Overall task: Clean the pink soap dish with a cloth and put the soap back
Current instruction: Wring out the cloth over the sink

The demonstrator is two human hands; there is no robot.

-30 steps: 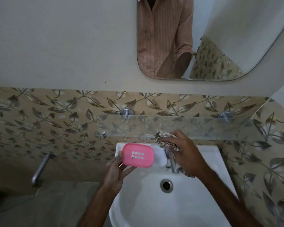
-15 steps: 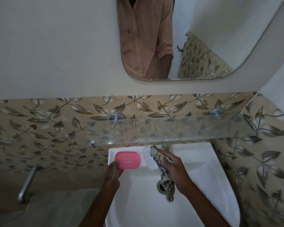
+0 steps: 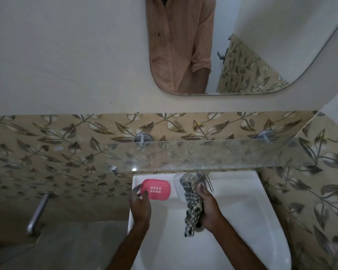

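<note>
Bathroom corner: a slip waiting to happen

On the back-left ledge of the sink (image 3: 242, 221) sits the pink soap dish (image 3: 158, 190), its left end pinched by the left hand (image 3: 140, 207). The right hand (image 3: 209, 209) grips the cloth (image 3: 191, 203) beside the tap (image 3: 203, 174). A loose, wet pinch could drop the dish into the basin.

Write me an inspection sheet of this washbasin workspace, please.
Surface: white ceramic washbasin; dish on its back-left ledge.
Job's things: pink plastic slotted soap dish, no soap on it; checked cloth hanging over the bowl; soap not made out.
Clutter: nothing seen.
Grips: left hand at the dish's left end, blurred; right hand holds the cloth.
Cables: nothing seen.
Surroundings: metal tap, clear glass shelf, wall mirror, leaf-patterned tiles.
</note>
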